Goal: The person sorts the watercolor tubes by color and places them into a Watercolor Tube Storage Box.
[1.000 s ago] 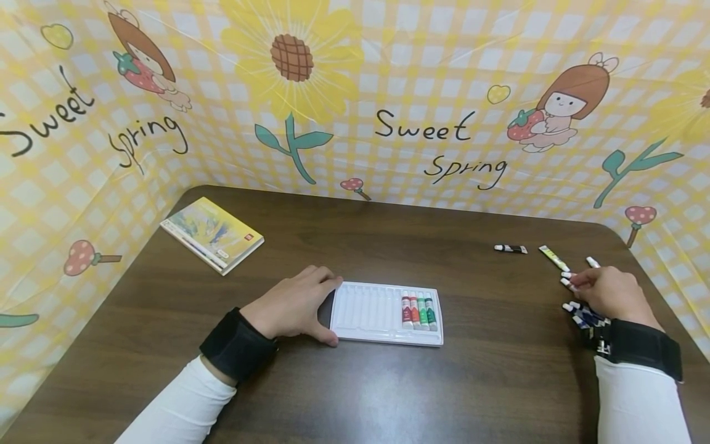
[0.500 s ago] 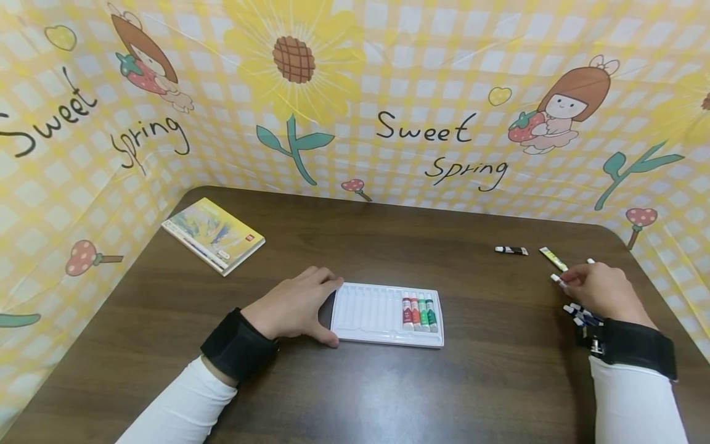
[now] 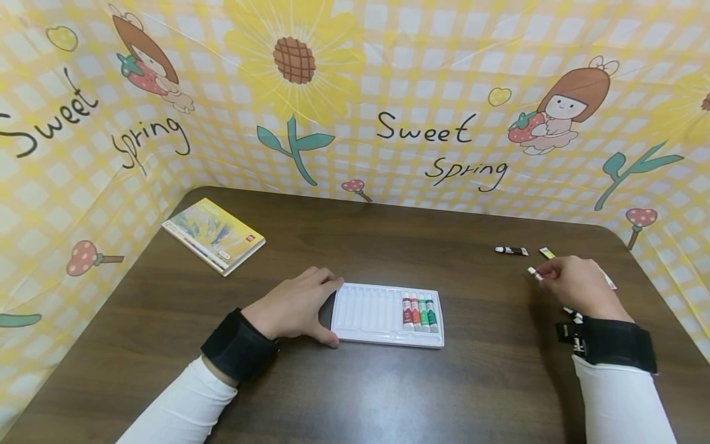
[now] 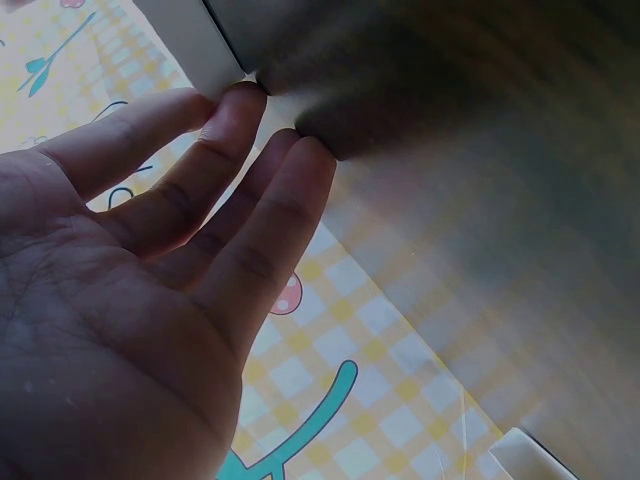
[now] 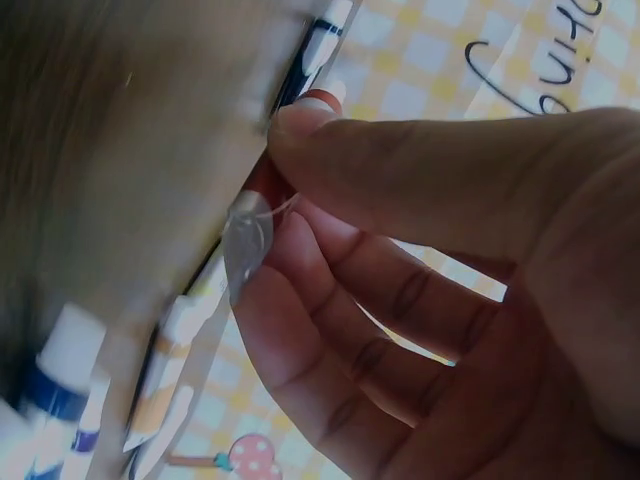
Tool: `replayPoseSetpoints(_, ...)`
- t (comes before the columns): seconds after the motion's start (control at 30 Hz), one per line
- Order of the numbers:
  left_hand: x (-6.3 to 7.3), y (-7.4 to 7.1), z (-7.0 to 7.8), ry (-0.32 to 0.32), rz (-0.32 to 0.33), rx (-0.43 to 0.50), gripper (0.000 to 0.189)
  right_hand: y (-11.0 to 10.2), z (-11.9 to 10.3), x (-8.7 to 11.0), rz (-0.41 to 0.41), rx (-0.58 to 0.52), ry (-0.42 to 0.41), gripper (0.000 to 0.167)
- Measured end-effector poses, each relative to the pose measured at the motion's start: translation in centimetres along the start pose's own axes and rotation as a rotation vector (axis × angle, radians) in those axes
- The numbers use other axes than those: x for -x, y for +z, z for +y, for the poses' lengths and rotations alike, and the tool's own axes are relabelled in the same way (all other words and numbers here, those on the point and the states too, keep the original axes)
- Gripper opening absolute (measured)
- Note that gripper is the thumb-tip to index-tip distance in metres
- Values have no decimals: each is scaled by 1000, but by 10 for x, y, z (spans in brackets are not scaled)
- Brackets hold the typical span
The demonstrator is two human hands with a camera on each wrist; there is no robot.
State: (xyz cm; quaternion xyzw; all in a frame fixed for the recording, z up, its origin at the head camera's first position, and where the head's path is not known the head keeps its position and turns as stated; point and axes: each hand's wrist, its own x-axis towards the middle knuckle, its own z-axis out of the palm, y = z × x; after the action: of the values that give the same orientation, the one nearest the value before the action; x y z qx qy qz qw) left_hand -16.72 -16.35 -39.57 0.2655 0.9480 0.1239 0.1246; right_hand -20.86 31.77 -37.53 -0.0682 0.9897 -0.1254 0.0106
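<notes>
Thumb and fingers of my right hand (image 3: 579, 287) pinch a small paint tube (image 5: 265, 185), reddish-brown with a silver crimped end; in the head view mostly its white cap (image 3: 534, 273) shows. My left hand (image 3: 294, 302) rests at the short left side of a white plastic tray (image 3: 366, 308). Its thumb is at the near corner and its index finger at the far corner, and in the left wrist view the fingers (image 4: 245, 245) are nearly straight. Several red and green paint tubes (image 3: 416, 313) lie side by side in the tray's right part.
A black tube (image 3: 511, 251) and a yellow-green tube (image 3: 547, 253) lie at the right back. More tubes (image 3: 573, 313) lie partly hidden under my right wrist. A yellow-covered book (image 3: 215, 234) sits at the back left. Printed cloth (image 3: 344, 154) stands behind the table.
My right hand has picked up the paint tube from the right-hand group and moved left with it, now overlapping the yellow-green tube. My left hand and the tray have stayed in place.
</notes>
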Motion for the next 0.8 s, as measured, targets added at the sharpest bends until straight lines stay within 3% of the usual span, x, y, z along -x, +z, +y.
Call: replayPoseSetpoints(0.8,0,-1,0,2,-1,1,104,12,-40,-9,23,-3,-157,13)
